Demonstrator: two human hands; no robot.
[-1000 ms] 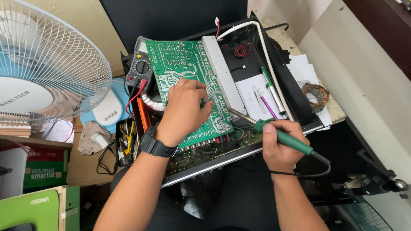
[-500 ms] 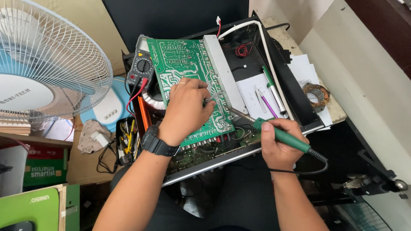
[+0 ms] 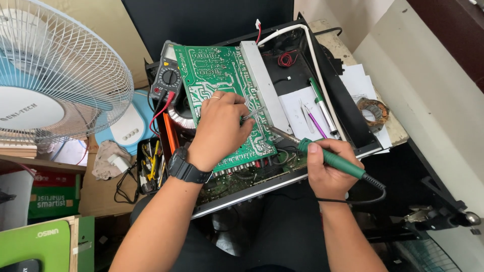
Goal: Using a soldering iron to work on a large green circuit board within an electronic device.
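A green circuit board point(image 3: 212, 75) lies tilted over an open black metal chassis point(image 3: 348, 121). My left hand point(image 3: 219, 128), with a black watch on the wrist, rests on the board's lower half and pinches a thin silvery wire point(image 3: 253, 114) that points right. My right hand point(image 3: 327, 168) grips a green-handled soldering iron point(image 3: 333, 160). Its metal tip point(image 3: 275, 132) sits at the board's right edge, just below the wire and beside a long grey metal bar point(image 3: 259, 83).
A multimeter point(image 3: 167, 76) with red and black leads lies left of the board. A white fan point(image 3: 55, 75) stands at the far left. A green pen point(image 3: 322, 106) and paper lie in the chassis. A tool tray point(image 3: 150, 163) and boxes sit lower left.
The soldering iron tip has edged a little closer to the wire at the board's right edge. My left hand has stayed on the board.
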